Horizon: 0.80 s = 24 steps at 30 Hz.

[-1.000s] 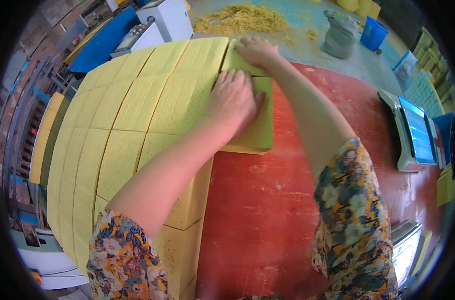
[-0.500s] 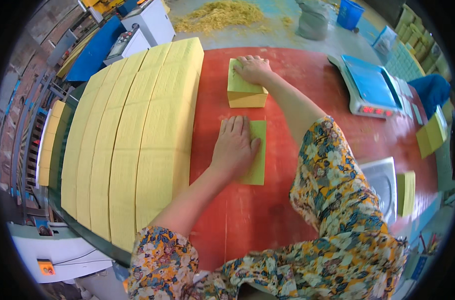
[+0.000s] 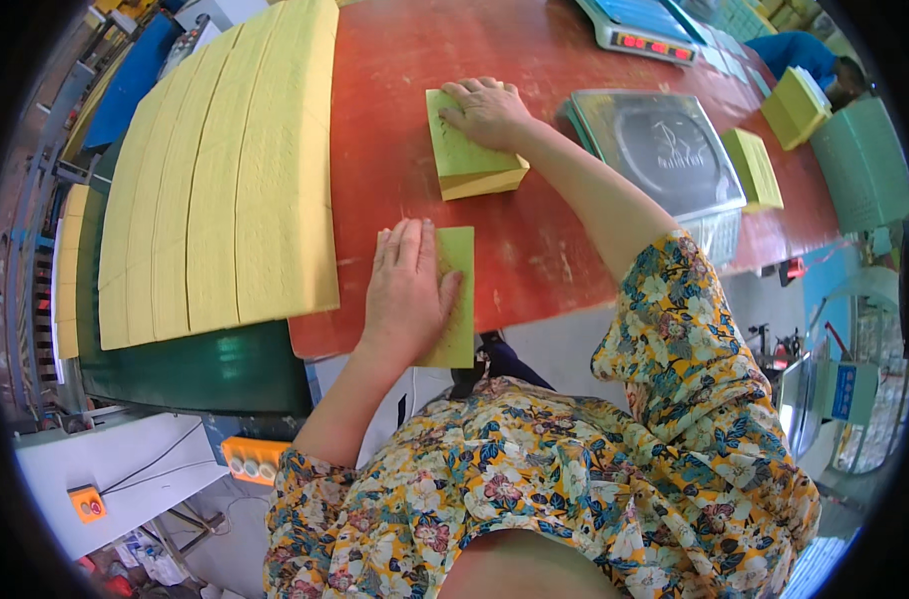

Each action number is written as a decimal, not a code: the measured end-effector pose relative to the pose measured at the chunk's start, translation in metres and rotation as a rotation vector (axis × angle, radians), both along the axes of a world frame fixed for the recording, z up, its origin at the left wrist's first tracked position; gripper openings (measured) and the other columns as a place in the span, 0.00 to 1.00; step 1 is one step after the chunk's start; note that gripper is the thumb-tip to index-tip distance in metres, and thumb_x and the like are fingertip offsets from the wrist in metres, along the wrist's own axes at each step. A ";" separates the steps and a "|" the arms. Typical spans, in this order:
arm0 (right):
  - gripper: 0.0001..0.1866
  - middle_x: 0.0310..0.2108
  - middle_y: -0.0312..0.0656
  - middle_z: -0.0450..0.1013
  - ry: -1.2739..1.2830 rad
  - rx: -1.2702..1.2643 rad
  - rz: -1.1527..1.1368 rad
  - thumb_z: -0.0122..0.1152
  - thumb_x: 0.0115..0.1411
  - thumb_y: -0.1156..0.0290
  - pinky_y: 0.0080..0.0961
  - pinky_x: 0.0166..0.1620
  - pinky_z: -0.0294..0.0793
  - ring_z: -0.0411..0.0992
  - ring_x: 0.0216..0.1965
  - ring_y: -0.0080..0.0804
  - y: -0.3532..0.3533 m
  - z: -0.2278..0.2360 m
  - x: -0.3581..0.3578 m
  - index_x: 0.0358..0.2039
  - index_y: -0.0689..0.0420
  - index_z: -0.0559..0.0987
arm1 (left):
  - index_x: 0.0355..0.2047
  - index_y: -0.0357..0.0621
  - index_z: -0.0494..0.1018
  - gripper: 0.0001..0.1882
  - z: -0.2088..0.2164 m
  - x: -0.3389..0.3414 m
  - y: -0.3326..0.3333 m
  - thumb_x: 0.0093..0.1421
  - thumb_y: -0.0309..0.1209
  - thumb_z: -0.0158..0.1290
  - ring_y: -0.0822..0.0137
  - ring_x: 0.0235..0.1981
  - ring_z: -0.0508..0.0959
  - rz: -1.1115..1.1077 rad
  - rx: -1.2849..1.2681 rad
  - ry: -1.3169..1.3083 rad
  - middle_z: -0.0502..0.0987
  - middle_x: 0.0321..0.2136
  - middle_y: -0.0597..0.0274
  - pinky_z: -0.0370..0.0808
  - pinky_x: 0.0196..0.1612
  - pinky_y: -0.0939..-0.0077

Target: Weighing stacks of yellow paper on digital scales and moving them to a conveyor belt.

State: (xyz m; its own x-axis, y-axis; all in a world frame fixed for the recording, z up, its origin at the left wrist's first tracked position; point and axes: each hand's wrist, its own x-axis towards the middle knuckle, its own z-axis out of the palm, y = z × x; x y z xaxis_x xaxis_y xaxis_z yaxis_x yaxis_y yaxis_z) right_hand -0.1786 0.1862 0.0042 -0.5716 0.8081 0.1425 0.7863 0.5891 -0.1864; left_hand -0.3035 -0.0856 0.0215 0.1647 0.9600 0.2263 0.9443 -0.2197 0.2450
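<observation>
My left hand (image 3: 409,295) lies palm down with fingers stretched out along a thin-looking yellow paper stack (image 3: 461,314). Its thumb rests on the stack's face, and the stack's near end overhangs the table's front edge. Farther off and a little to the right, my right hand (image 3: 489,115) rests on top of a thicker yellow paper stack (image 3: 449,155). The fingers there lie flat over the far end, with the thumb on the upper face. Both stacks show small dark specks. They stand apart, with bare red tabletop (image 3: 384,130) between them.
Long rows of yellow paper blocks (image 3: 215,180) fill the left side. At the right are a covered scale (image 3: 664,150), another scale with a lit display (image 3: 649,45), and yellow paper stacks (image 3: 749,170). A person in blue (image 3: 799,55) is beyond. An orange button box (image 3: 252,459) hangs below left.
The view has shifted, bringing the table's front edge into sight. Relative to the paper rows, both hands and their stacks have moved toward me. The right-hand stack has turned slightly.
</observation>
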 end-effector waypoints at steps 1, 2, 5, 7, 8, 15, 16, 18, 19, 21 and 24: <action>0.31 0.62 0.38 0.66 0.003 -0.019 -0.007 0.46 0.65 0.43 0.52 0.63 0.58 0.60 0.65 0.42 -0.015 0.003 0.007 0.63 0.46 0.67 | 0.61 0.26 0.60 0.34 0.003 0.001 -0.008 0.62 0.39 0.53 0.44 0.63 0.62 -0.015 0.003 0.004 0.63 0.59 0.39 0.54 0.69 0.50; 0.31 0.62 0.38 0.66 0.002 -0.027 -0.018 0.46 0.65 0.43 0.52 0.63 0.58 0.60 0.65 0.42 -0.030 0.005 0.016 0.63 0.46 0.67 | 0.61 0.26 0.61 0.34 0.004 0.004 -0.017 0.61 0.39 0.54 0.44 0.63 0.62 -0.031 0.006 0.009 0.63 0.59 0.39 0.55 0.69 0.51; 0.29 0.62 0.39 0.66 0.013 0.016 -0.065 0.50 0.65 0.47 0.53 0.63 0.57 0.60 0.65 0.43 -0.072 0.013 0.035 0.63 0.46 0.67 | 0.61 0.25 0.61 0.34 0.003 0.006 -0.037 0.62 0.37 0.54 0.43 0.64 0.62 -0.079 0.006 0.013 0.63 0.59 0.39 0.56 0.69 0.51; 0.24 0.58 0.43 0.68 0.368 0.458 -0.029 0.57 0.63 0.57 0.49 0.61 0.61 0.62 0.62 0.46 -0.112 0.021 0.050 0.58 0.50 0.70 | 0.61 0.26 0.61 0.33 0.004 0.002 -0.039 0.62 0.37 0.54 0.43 0.64 0.61 -0.106 0.019 0.012 0.63 0.60 0.39 0.56 0.69 0.51; 0.20 0.54 0.45 0.70 0.526 0.380 0.011 0.59 0.61 0.62 0.46 0.57 0.64 0.65 0.57 0.48 -0.147 0.034 0.053 0.53 0.53 0.72 | 0.62 0.28 0.61 0.33 0.005 -0.006 -0.044 0.62 0.36 0.54 0.43 0.64 0.61 -0.079 0.008 0.003 0.62 0.61 0.39 0.55 0.69 0.51; 0.12 0.38 0.41 0.78 1.264 -1.093 -0.441 0.55 0.67 0.65 0.31 0.44 0.75 0.77 0.40 0.32 -0.343 -0.072 0.110 0.43 0.61 0.78 | 0.65 0.37 0.59 0.33 0.014 0.002 -0.073 0.62 0.34 0.54 0.41 0.66 0.59 0.094 0.118 -0.122 0.56 0.67 0.41 0.57 0.67 0.54; 0.16 0.40 0.40 0.78 1.355 -1.282 -0.509 0.54 0.68 0.61 0.31 0.46 0.75 0.77 0.40 0.32 -0.344 -0.090 0.099 0.46 0.60 0.78 | 0.65 0.37 0.60 0.32 0.010 0.002 -0.077 0.63 0.34 0.53 0.39 0.66 0.59 0.159 0.053 -0.242 0.55 0.67 0.41 0.58 0.67 0.53; 0.20 0.41 0.44 0.78 1.591 -1.535 -0.478 0.52 0.68 0.56 0.34 0.50 0.74 0.77 0.42 0.34 -0.334 -0.122 0.080 0.49 0.59 0.76 | 0.64 0.36 0.60 0.31 0.007 0.008 -0.081 0.64 0.34 0.52 0.40 0.66 0.59 0.178 0.024 -0.220 0.55 0.67 0.41 0.58 0.67 0.54; 0.20 0.41 0.45 0.78 1.675 -1.630 -0.456 0.52 0.69 0.56 0.35 0.49 0.75 0.77 0.42 0.35 -0.329 -0.123 0.070 0.49 0.60 0.76 | 0.64 0.36 0.61 0.29 0.001 0.007 -0.079 0.65 0.34 0.50 0.40 0.66 0.59 0.226 -0.011 -0.194 0.55 0.67 0.40 0.59 0.66 0.55; 0.21 0.41 0.46 0.78 1.724 -1.715 -0.417 0.51 0.69 0.56 0.37 0.47 0.77 0.78 0.40 0.36 -0.327 -0.116 0.060 0.48 0.62 0.75 | 0.64 0.36 0.61 0.28 -0.008 0.001 -0.078 0.66 0.33 0.48 0.42 0.66 0.60 0.250 -0.019 -0.224 0.56 0.67 0.40 0.59 0.67 0.56; 0.20 0.35 0.40 0.79 1.587 -1.744 -0.373 0.52 0.68 0.54 0.32 0.42 0.79 0.79 0.35 0.31 -0.329 -0.090 0.076 0.42 0.59 0.78 | 0.65 0.35 0.61 0.26 -0.013 -0.015 -0.089 0.68 0.32 0.44 0.49 0.67 0.61 0.270 -0.077 -0.397 0.61 0.66 0.44 0.57 0.68 0.59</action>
